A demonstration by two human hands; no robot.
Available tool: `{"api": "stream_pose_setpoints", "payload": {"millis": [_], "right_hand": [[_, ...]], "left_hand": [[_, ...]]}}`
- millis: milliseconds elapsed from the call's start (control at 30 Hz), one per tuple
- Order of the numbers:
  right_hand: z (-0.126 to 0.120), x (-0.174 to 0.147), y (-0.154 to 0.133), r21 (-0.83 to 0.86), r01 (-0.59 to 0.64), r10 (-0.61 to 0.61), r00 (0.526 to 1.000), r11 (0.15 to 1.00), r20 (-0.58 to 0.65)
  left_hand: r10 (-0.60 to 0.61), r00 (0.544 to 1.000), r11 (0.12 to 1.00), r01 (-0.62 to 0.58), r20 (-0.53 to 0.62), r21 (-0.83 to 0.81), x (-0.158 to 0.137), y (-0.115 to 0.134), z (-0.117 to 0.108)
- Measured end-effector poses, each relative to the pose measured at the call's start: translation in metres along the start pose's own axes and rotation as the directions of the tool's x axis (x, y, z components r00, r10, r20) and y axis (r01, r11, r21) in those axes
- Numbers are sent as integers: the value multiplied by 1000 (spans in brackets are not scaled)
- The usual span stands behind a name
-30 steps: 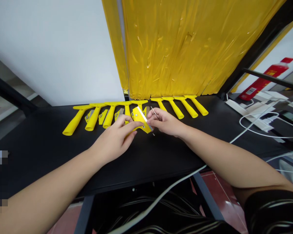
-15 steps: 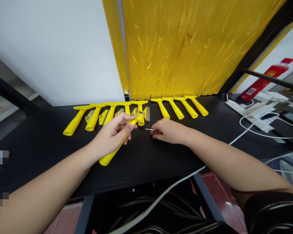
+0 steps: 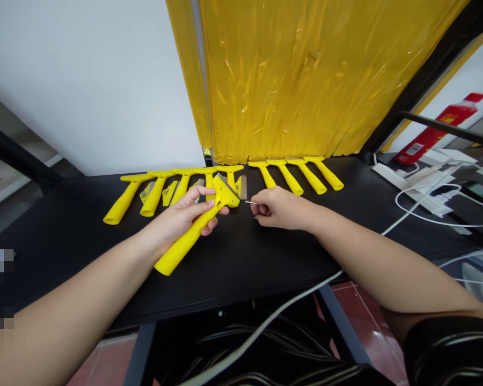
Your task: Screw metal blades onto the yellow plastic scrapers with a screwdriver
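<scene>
My left hand (image 3: 177, 217) is closed around a yellow scraper (image 3: 185, 244) near its neck, thumb on top. The scraper's wide head faces up and right, with a dark strip along its edge and small screws on it. In my right hand (image 3: 284, 209) the fingers pinch a thin metal rod-like tool (image 3: 249, 202); its grip end is hidden by the fingers. The rod's tip points left and is close to the scraper head; whether they touch I cannot tell. Just behind lie small yellow clamp pieces (image 3: 169, 193) and a metal blade (image 3: 243, 187).
Several yellow scraper handles (image 3: 123, 203) line the back of the black table (image 3: 241, 268), with another group of handles (image 3: 322, 179) at right. A white cable (image 3: 282, 311) crosses the front. Power strips (image 3: 410, 190) and a red bottle (image 3: 438, 128) are at right.
My left hand has turned the scraper so its broad head face now shows. My right hand has shifted slightly upward with the thin metal tool, still pointing left.
</scene>
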State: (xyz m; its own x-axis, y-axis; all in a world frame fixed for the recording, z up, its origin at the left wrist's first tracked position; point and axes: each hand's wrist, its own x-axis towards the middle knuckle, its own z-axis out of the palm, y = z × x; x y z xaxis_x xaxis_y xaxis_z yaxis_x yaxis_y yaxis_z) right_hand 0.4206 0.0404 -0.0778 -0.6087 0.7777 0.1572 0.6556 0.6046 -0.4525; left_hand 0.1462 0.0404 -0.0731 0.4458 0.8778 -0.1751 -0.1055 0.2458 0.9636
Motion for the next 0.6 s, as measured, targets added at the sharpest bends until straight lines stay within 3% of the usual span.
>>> {"api": "stream_pose_setpoints", "payload": {"millis": [100, 333, 533, 600], "right_hand": [[-4, -1, 5, -23, -38, 37, 999, 999, -15], [5, 5, 7, -87, -75, 83, 993, 993, 85], [6, 4, 4, -123, -8, 18, 997, 992, 81], [6, 4, 3, -54, 8, -4, 998, 999, 68]], "left_hand": [[-41, 999, 998, 41, -16, -39, 1, 1, 1], [-73, 997, 995, 73, 3, -61, 1, -1, -3], [-96, 995, 993, 96, 1, -73, 0, 0, -4], [-94, 996, 993, 93, -3, -73, 1, 0, -3]]}}
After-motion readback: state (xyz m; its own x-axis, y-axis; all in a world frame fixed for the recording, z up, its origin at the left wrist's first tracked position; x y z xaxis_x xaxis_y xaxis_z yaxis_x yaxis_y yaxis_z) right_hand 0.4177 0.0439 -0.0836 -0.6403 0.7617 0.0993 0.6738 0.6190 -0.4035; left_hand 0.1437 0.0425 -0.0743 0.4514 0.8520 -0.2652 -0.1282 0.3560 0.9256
